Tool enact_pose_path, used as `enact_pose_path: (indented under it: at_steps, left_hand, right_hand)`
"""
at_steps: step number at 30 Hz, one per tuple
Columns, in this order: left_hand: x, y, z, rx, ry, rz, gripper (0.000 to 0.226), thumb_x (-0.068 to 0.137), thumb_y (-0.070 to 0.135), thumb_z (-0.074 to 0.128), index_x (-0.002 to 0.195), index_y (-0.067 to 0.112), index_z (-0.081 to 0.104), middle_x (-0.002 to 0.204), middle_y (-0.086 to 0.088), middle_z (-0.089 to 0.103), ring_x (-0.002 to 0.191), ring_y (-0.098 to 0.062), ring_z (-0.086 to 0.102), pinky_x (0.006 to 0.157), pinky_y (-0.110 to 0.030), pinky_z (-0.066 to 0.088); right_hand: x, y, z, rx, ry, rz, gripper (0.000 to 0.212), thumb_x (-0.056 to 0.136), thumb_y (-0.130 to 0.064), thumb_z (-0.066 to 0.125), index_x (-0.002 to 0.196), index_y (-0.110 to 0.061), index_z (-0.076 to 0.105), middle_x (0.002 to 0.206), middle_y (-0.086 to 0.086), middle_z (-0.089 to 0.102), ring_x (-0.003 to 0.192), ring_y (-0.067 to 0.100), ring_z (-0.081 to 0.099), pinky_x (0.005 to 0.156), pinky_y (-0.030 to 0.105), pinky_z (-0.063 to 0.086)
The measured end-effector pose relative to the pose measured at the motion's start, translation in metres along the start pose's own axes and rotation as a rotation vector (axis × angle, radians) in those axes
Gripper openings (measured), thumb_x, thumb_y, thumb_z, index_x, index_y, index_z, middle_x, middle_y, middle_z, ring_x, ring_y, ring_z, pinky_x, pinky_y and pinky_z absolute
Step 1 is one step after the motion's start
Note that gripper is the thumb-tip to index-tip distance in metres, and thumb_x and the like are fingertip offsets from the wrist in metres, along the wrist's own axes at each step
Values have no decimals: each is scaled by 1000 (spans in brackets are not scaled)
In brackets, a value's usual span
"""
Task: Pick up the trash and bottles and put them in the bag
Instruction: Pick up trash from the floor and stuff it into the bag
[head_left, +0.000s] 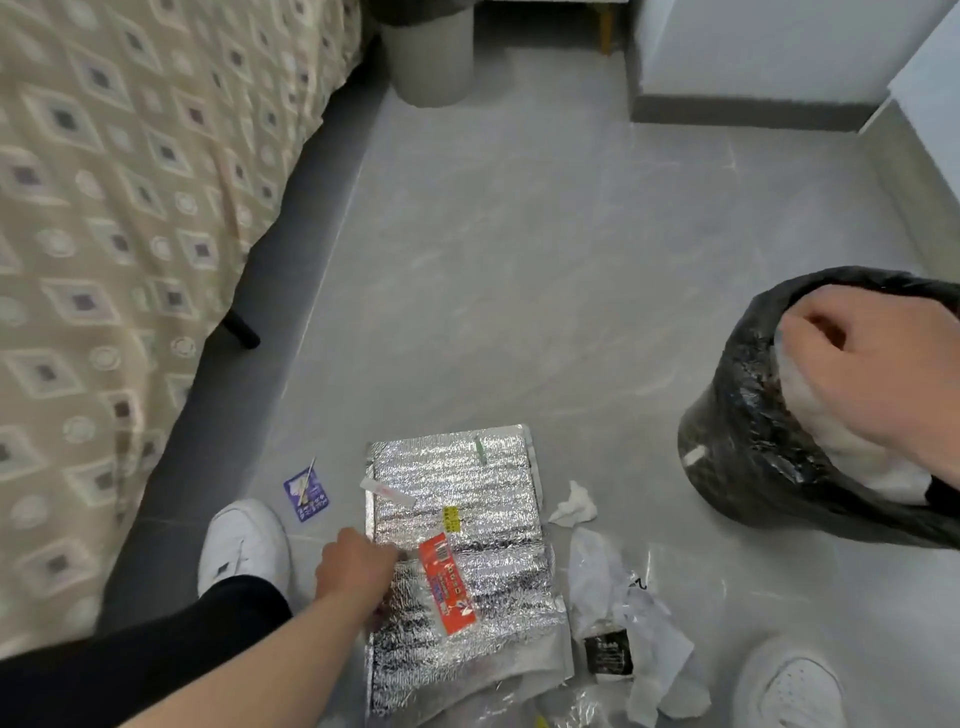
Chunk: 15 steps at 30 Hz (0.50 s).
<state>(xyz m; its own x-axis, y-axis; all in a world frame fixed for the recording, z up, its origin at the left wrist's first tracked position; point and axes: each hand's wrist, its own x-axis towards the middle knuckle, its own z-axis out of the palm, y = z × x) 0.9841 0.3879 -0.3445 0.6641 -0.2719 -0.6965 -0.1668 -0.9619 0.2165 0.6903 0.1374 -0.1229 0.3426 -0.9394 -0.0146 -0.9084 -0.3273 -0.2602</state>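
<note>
A black trash bag (748, 431) stands open at the right with white trash inside; my right hand (878, 364) grips its rim. A silver foil pouch (467, 493) lies flat on the floor in front of me. On it rests an orange-red wrapper (447, 582), and my left hand (353, 566) pinches the wrapper's upper left end. A crumpled white tissue (574, 504) lies to the right of the pouch. Clear plastic and white paper scraps (639, 639) with a small black packet (607, 656) lie at the lower right. A small blue packet (306, 493) sits on the floor to the left.
A bed with a patterned cover (119, 234) runs along the left, its dark leg (241, 327) on the floor. A white bin (431, 57) stands at the back. My white shoes (244, 540) (789, 686) flank the trash. White walls (753, 47) close the back right.
</note>
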Motion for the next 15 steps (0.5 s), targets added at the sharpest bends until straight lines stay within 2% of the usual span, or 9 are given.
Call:
enact_pose_path:
  at_steps: [3,5,7,9,11,13,15]
  left_hand:
    - [3,0,2,-136,181,-129,59,77,33,70,122,4,47,123,-18,50,107,-35,52,83,-40,45]
    - [15,6,-6,-195,286,-84,69,77,33,71,132,5,40,133,-19,44,118,-40,47,93,-47,43]
    - [39,9,-16,-156,332,11,78,73,42,71,136,8,38,138,-19,39,124,-41,42,101,-50,40]
    - [69,12,-27,-91,345,6,87,68,50,72,136,10,37,139,-21,35,127,-42,37,104,-49,37]
    - [91,16,-36,-99,330,-55,77,73,49,66,134,11,38,136,-21,35,124,-45,39,104,-47,36]
    - [102,16,-41,-22,283,-61,50,85,41,55,126,14,45,131,-21,39,118,-47,44,101,-43,37]
    - [112,10,-38,82,279,-19,35,91,34,47,122,17,49,128,-22,43,114,-46,45,99,-42,37]
  right_hand:
    - [-16,-32,42,37,-157,-167,13,88,-31,49,84,-29,61,78,-10,64,78,21,59,71,34,47]
    - [-24,-40,82,-54,-342,-274,17,88,-32,46,94,-28,61,86,-9,66,85,19,62,72,32,47]
    - [-27,-37,121,-125,-514,-255,25,89,-34,42,108,-29,58,101,-8,66,95,17,61,79,31,49]
    - [-34,-26,155,-149,-686,-171,29,90,-33,43,117,-26,55,111,-4,64,99,17,60,82,31,49]
    - [-43,-17,178,-165,-789,-140,30,90,-32,41,117,-25,53,114,-2,62,100,18,60,83,32,50]
    - [-50,-12,187,-178,-841,-107,31,90,-34,41,118,-27,53,117,-3,61,103,17,59,84,31,49]
    - [-53,-8,192,-166,-858,-67,31,91,-35,42,119,-26,54,117,-3,61,103,16,59,84,30,49]
